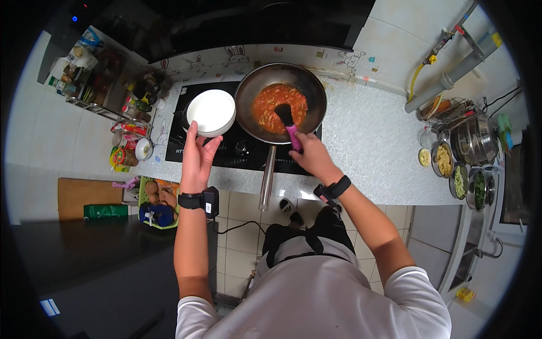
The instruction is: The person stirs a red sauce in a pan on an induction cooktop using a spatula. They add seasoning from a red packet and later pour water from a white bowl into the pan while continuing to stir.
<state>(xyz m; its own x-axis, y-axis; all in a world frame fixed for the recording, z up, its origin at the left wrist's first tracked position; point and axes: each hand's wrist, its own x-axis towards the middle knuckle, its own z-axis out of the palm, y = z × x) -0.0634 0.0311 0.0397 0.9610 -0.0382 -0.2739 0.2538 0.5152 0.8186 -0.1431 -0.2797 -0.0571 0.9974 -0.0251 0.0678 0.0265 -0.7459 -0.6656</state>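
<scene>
My left hand [200, 148] holds a white bowl [211, 112] by its near side, over the left part of the black cooktop [228, 159]. The bowl's inside looks plain white. Just right of it stands a wok [313, 93] with a metal handle pointing towards me. Red sauce with small pale pieces [275, 94] lies in the wok. My right hand [309, 153] grips the pink handle of a black-headed spatula [292, 127], whose head rests in the sauce.
Metal bowls of cut food [444, 159] and stacked steel bowls [476, 140] stand at the counter's right end. Seasoning bottles [135, 106] fill a rack at the left. A green basket of vegetables [159, 201] sits near my left forearm. Above the stove hangs a black range hood [254, 25].
</scene>
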